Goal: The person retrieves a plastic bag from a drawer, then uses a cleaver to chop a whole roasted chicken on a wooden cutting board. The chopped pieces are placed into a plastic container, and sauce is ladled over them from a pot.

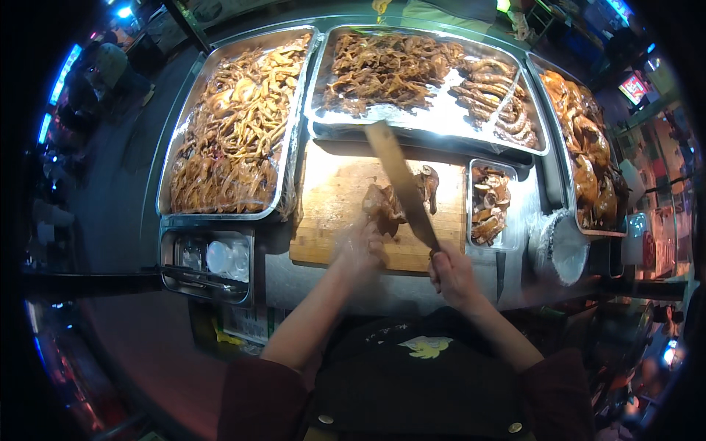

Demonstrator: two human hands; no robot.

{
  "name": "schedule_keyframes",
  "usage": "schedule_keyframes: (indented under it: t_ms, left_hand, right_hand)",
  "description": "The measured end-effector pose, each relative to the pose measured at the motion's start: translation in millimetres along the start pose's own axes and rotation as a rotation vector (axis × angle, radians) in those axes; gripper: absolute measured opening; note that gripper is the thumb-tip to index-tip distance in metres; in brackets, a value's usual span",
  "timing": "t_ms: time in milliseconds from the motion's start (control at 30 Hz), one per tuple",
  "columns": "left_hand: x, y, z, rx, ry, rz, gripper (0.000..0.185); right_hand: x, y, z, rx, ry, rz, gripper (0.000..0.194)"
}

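Observation:
My right hand (453,275) is closed on the handle of a cleaver (398,176), whose broad blade points up and away to the left over the board. On the wooden cutting board (325,193) lie pieces of brown cooked poultry (380,203), partly hidden behind the blade. My left hand (361,245), in what looks like a thin clear glove, is blurred at the near edge of this meat; whether its fingers grip the meat is not plain. Right of the blade another cooked piece (430,184) rests on the board. A clear plastic container (515,220) of cut meat stands beside the board.
Steel trays of cooked meat stand left (281,187), behind (317,93) and right (562,182). A tray with plastic cups (220,259) is at the near left, a plastic-wrapped bowl (568,253) at the right. Another knife (500,275) lies by the container. A person (447,14) stands across the counter.

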State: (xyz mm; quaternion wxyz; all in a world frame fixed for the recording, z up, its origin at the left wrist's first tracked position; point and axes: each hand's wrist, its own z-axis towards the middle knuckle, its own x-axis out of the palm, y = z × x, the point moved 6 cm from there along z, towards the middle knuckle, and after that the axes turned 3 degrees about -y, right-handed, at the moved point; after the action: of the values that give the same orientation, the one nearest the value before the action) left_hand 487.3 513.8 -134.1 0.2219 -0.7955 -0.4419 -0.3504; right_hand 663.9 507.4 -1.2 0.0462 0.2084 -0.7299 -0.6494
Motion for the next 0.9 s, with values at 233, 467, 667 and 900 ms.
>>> schedule_keyframes:
  t_ms: [233,467,667,900]
  left_hand:
    - [31.7,6.0,-17.1,0.209,0.636,0.212,0.025]
    - [-9.0,16.2,23.3,-0.066,0.364,-0.232,0.021]
    - [11.9,18.3,10.0,-0.056,0.278,0.079,0.02]
    - [-3.2,14.1,22.4,0.014,0.031,0.39,0.032]
  right_hand:
    - [17.0,-12.2,-1.9,-0.158,-0.011,-0.237,0.025]
    - [15.8,-20.2,26.8,-0.177,0.043,-0.434,0.029]
    - [20.2,8.9,72.9,0.089,0.38,-0.787,0.041]
    - [12.9,-17.3,101.5,-0.07,0.365,-0.613,0.046]
